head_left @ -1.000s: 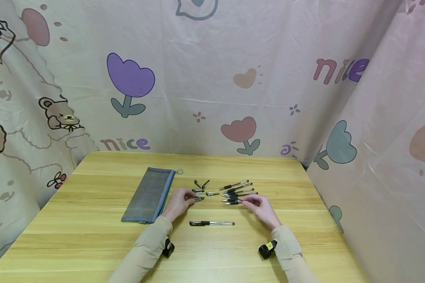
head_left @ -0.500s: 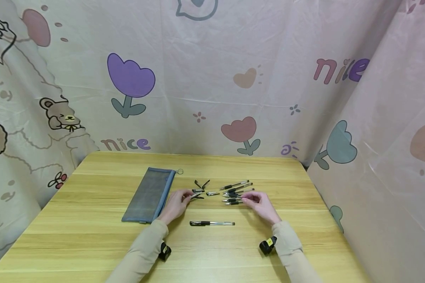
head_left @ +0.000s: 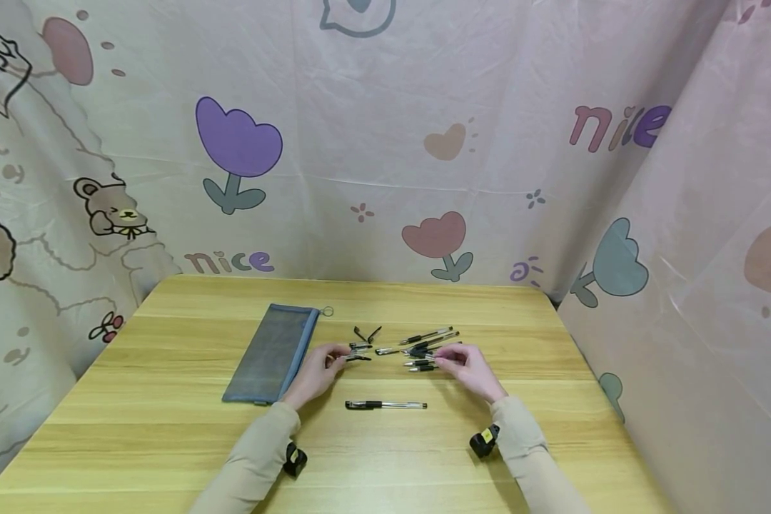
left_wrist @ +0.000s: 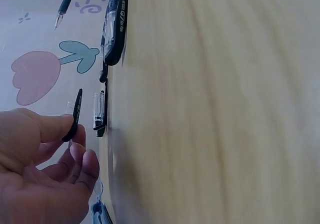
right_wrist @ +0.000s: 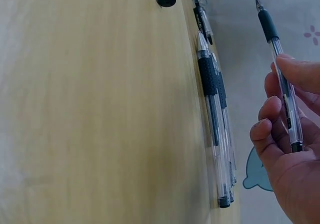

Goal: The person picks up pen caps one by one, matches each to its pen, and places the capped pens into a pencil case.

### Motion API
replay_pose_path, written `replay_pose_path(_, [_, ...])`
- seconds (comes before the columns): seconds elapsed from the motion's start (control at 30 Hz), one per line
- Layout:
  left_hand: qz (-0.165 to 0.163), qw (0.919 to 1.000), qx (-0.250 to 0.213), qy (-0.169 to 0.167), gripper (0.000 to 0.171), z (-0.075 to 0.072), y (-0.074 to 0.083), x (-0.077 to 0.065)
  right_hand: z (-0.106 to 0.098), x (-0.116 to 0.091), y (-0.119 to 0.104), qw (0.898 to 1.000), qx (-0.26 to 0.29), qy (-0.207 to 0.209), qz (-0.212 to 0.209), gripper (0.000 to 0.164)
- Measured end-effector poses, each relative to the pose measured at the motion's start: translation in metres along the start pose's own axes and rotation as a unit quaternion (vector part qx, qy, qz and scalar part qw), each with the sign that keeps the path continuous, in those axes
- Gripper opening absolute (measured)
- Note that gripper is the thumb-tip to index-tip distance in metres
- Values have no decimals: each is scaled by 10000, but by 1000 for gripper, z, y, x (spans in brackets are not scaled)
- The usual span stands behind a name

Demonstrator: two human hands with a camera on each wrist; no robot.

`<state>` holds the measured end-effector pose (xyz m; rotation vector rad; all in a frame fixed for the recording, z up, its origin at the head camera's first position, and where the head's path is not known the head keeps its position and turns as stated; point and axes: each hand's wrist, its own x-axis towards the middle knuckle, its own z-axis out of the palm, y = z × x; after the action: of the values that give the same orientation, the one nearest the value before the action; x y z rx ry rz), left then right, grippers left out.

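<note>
Wood-grain table bearing mesh pouch, capped pen, loose caps, uncapped pens

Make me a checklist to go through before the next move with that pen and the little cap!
1. Cap pinched in the left grip: ok.
2. Pen held in the right grip: ok.
3. Pen's tip bare: ok, no cap on it.
4. Cap's open end facing the pen: cannot tell, too small to see clearly.
5. No other pens near the right grip: not ok, loose pens lie close by.
6. Capped pen out of the way: ok, it lies apart from both grips.
</note>
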<state>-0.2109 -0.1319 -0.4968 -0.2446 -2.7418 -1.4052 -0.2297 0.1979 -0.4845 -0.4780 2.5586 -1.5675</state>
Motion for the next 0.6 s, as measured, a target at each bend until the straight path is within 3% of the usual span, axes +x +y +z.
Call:
replay_pose_path(0.4, [204, 9987, -384, 259, 11, 0, 2, -2, 8, 5, -9, 9990, -403, -104, -188, 21])
replay_pose_path(0.6, [428, 9981, -435, 74, 13, 1, 3, -2, 13, 8, -12, 9975, -623, -131, -317, 20])
